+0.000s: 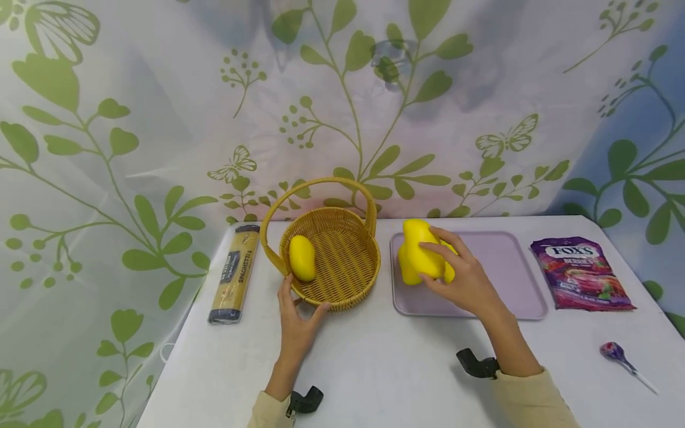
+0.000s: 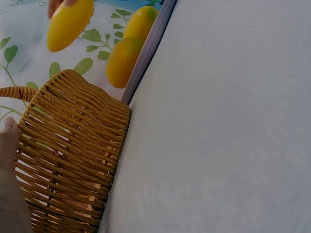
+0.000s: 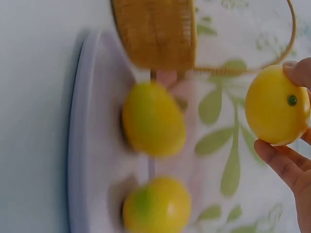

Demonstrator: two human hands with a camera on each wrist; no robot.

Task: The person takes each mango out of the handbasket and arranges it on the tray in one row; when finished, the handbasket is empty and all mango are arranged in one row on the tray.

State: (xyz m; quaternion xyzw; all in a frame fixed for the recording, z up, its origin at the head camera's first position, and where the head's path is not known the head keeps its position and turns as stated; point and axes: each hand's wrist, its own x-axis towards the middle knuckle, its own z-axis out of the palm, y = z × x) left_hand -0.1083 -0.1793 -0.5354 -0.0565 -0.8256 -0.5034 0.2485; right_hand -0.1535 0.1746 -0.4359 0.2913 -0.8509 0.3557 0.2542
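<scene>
My right hand (image 1: 464, 279) pinches a yellow mango (image 1: 421, 246) between thumb and fingers, above the lilac tray (image 1: 511, 273). Its green stem end shows in the right wrist view. Two more mangoes (image 3: 153, 119) lie on the tray, partly hidden in the head view behind the held one. My left hand (image 1: 298, 327) holds the near left side of a woven basket (image 1: 342, 261), thumb and fingertips at its rim by the foot of the arched handle. One mango (image 1: 302, 258) lies inside the basket, against its left wall.
A spaghetti pack (image 1: 234, 274) lies left of the basket. Right of the tray are a purple Fox's candy bag (image 1: 582, 273) and, nearer, a lollipop (image 1: 623, 359). A leaf-patterned curtain (image 1: 342, 107) hangs behind the white table (image 1: 374, 368).
</scene>
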